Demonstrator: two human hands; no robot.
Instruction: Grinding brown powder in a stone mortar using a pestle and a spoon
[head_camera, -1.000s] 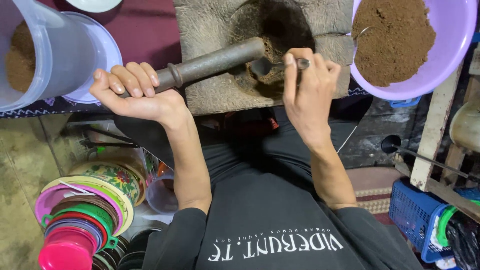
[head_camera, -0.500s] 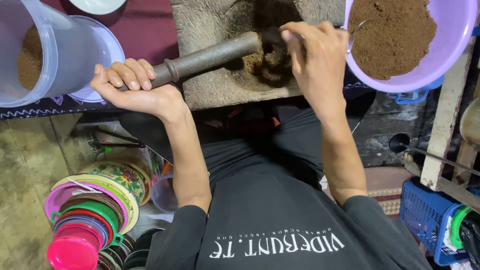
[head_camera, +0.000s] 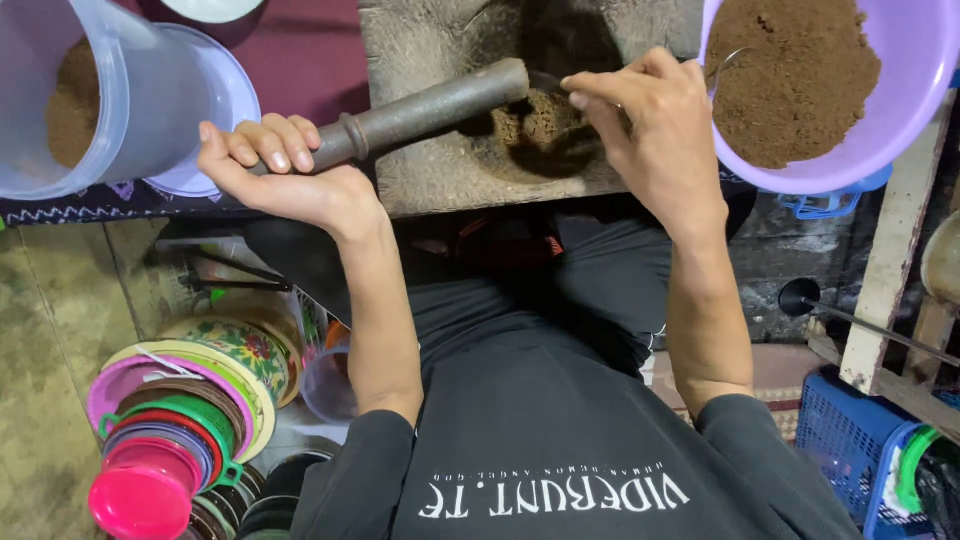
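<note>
My left hand (head_camera: 285, 170) grips the handle of a long dark metal pestle (head_camera: 420, 112) that lies tilted with its head over the hollow of a rough stone mortar (head_camera: 430, 180). Brown powder (head_camera: 540, 125) sits in that hollow. My right hand (head_camera: 655, 130) is closed around a metal spoon (head_camera: 550, 82), whose bowl reaches into the hollow next to the pestle head; most of the spoon is hidden by my fingers. A lilac plastic bowl (head_camera: 890, 130) heaped with brown powder stands just right of my right hand.
A clear plastic jug (head_camera: 120, 100) with brown powder stands at the upper left on a lilac lid. Stacked colourful plastic plates and cups (head_camera: 170, 440) lie lower left. A blue basket (head_camera: 850, 440) and wooden frame (head_camera: 890, 260) are at the right.
My right hand lifted the spoon toward the far rim of the hollow, then came back down into the powder. The left hand and pestle stayed nearly still.
</note>
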